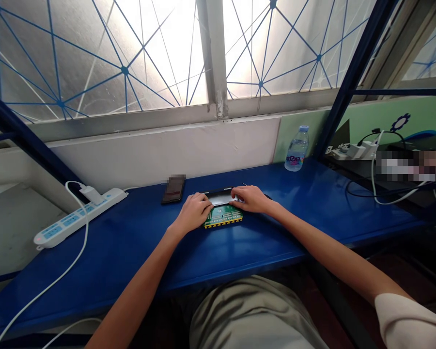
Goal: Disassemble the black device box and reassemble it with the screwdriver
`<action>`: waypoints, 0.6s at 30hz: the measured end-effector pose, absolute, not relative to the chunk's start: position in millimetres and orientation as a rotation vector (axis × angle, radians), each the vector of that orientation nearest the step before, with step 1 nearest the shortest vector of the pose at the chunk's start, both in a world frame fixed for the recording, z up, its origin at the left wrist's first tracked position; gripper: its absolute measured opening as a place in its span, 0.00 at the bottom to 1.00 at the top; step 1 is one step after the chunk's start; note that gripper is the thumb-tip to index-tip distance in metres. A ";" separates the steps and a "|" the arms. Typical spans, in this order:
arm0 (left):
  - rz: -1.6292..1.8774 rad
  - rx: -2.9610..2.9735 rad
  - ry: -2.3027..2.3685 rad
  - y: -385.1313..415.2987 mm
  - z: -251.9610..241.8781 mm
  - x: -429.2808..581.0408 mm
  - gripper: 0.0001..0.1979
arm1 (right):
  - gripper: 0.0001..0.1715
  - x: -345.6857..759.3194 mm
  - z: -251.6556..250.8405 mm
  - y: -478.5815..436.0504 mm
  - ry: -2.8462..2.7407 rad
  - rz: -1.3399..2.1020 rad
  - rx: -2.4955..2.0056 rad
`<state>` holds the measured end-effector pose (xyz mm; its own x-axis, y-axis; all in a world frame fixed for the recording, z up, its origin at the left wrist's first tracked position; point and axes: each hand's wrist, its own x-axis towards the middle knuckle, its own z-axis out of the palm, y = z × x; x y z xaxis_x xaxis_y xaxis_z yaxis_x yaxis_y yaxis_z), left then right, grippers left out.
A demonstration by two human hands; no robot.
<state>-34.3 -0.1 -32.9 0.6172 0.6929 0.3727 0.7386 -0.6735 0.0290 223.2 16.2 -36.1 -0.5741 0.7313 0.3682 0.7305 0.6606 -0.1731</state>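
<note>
On the blue table in front of me lies a green circuit board (223,213) with a row of yellow connectors along its near edge. Right behind it is a black-edged panel with a silvery face (221,198). My left hand (194,211) grips the left end, its thumb where panel and board meet. The fingers of my right hand (252,198) are bent over the panel's right end, thumb near the board's top right corner. Both hands are closed, and their fingers partly hide the ends. Whether panel and board are joined I cannot tell.
A dark phone (173,189) lies behind my left hand. At the left stands a white power strip (80,217) with a plugged-in charger and cable. A water bottle (297,149) stands at the back right. Chargers and cables (365,149) and part of another person's hand are far right.
</note>
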 end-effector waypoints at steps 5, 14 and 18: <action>-0.540 -2.656 -1.234 -1.5 -34.3 -32.6 0.14 | 0.12 232.5 -30.4 20.0 -2.332 0.009 -1.170; -0.581 -2.633 -1.255 -2.9 -35.6 -31.8 0.15 | 0.13 261.9 -15.0 31.0 -2.137 -0.034 -1.334; -0.591 -2.633 -1.261 -2.6 -35.9 -31.3 0.15 | 0.12 270.0 -13.8 33.7 -2.164 -0.033 -1.427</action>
<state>-31.3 -2.6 -35.9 0.5657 0.7112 0.4174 0.7757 -0.6306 0.0232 270.0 33.7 -13.8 -0.2914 0.8448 0.4488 0.8580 0.4383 -0.2679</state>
